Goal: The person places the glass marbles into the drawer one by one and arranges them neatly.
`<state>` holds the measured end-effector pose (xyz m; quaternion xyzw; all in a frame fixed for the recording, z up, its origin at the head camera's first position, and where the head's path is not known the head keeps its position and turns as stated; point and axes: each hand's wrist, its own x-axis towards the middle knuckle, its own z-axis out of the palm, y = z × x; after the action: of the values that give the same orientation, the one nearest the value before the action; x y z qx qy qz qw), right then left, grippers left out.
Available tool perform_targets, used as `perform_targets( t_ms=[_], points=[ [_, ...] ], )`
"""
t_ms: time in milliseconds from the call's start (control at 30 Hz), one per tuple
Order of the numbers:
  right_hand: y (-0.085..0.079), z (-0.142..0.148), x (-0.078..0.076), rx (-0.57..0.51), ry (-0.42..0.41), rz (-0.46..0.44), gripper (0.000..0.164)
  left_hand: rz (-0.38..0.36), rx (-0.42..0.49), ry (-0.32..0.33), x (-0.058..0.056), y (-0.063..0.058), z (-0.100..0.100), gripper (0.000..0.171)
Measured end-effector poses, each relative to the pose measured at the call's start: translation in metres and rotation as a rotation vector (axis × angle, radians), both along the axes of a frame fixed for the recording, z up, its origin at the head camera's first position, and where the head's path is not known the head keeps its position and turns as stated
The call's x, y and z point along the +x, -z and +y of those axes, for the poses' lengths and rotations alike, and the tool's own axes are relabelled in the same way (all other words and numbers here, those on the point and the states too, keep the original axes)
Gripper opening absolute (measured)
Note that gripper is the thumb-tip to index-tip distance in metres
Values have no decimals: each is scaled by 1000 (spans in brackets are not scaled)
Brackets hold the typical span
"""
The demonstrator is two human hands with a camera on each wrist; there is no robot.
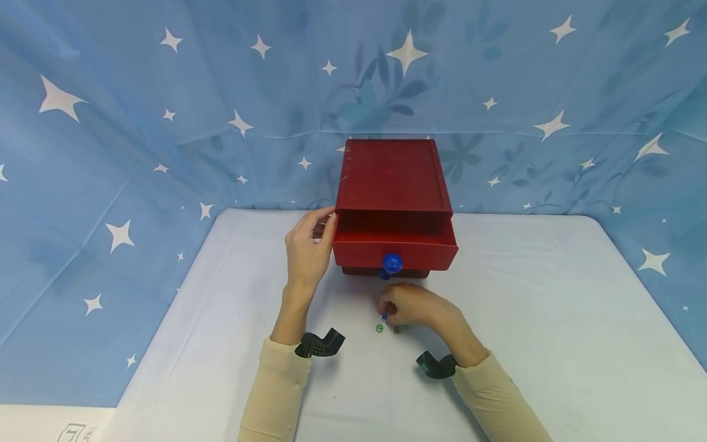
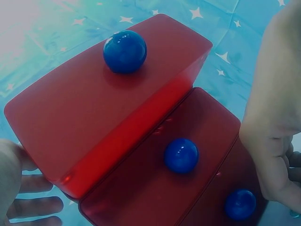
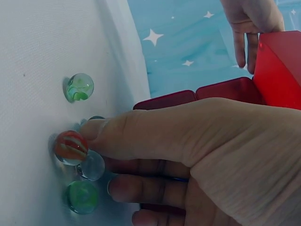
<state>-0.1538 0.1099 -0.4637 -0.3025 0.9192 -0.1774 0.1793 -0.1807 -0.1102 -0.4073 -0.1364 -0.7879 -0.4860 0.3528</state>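
A dark red chest of drawers has blue round knobs, and its top drawer is pulled out. At the left side of the chest, my left hand touches it near the open drawer, fingers extended. My right hand is low over the table in front. Its thumb and curled index finger pinch a small blue marble. In the right wrist view an orange-striped marble, a clear marble and a green marble lie close to the fingers. Another green marble sits apart.
The white-covered table spreads around the chest. Behind it hangs a blue cloth with white stars and leaves. In the left wrist view the middle drawer below the top one is shut.
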Motion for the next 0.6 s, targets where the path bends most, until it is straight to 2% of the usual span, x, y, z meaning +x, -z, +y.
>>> perform_targets(
  t_ms=[600],
  points=[
    [-5, 3, 0, -20, -36, 48, 11, -3, -14, -6, 1, -1, 0, 23]
  ],
)
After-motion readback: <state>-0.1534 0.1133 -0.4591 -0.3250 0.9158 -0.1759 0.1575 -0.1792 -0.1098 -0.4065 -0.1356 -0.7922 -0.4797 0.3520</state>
